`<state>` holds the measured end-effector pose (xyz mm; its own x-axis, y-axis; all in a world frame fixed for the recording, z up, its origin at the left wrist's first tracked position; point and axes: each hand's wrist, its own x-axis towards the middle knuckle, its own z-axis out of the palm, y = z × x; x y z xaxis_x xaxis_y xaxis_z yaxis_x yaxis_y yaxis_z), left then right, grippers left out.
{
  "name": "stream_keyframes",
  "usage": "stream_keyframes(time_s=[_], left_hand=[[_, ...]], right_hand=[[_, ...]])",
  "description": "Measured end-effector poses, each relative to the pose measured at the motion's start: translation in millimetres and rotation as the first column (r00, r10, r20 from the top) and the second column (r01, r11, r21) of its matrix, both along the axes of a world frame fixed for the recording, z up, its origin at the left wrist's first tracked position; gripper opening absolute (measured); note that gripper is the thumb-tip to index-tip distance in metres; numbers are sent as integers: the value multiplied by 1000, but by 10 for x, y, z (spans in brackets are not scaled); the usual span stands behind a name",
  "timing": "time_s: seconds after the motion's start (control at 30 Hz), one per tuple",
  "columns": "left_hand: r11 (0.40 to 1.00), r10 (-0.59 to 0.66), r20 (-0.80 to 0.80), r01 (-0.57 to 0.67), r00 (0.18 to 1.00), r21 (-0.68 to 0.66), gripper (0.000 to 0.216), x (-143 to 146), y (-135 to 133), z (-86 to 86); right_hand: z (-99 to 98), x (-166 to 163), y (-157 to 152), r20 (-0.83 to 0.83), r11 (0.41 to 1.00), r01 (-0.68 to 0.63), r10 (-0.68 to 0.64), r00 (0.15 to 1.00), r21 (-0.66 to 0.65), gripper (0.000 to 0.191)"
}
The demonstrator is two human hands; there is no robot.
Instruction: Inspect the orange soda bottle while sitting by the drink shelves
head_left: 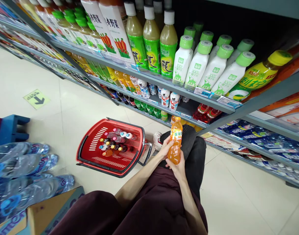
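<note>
An orange soda bottle (176, 135) with an orange cap is held between my two hands over my bent knee. My left hand (166, 147) wraps its fingers around the left side of the bottle, below the label. Lower down, my right hand (178, 164) grips the base from the right. To the left on the floor stands a red shopping basket (92, 133) with a black rim. Several small drink bottles (116, 142) with pink, white, yellow and blue caps lie grouped inside it.
Drink shelves (149, 76) run across the front, holding green-labelled bottles (153, 42) and white coconut-water bottles (198, 62). Large water bottles (36, 192) lie at lower left by a cardboard box (48, 212). A blue stool (10, 129) and a floor arrow sticker (37, 98) are at left.
</note>
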<state>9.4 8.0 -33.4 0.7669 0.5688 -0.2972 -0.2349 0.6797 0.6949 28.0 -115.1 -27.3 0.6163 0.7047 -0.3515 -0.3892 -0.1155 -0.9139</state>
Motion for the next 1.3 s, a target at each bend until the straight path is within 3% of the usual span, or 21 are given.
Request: stream_keyframes(time_s=[0.13, 0.33, 0.57, 1.3], left_hand=[[1000, 12, -2, -12, 1000, -18, 81, 6, -1, 14], [998, -40, 75, 45, 996, -53, 90, -10, 2, 34], [998, -53, 89, 57, 995, -41, 107, -60, 20, -4], [997, -73, 90, 75, 993, -18, 107, -51, 28, -5]], right_hand=[[-57, -4, -7, 3, 998, 62, -62, 998, 20, 76], [-147, 44, -18, -57, 979, 92, -83, 995, 179, 55], [-178, 59, 18, -197, 954, 126, -73, 978, 271, 53], [-219, 55, 12, -190, 955, 124, -73, 979, 271, 54]])
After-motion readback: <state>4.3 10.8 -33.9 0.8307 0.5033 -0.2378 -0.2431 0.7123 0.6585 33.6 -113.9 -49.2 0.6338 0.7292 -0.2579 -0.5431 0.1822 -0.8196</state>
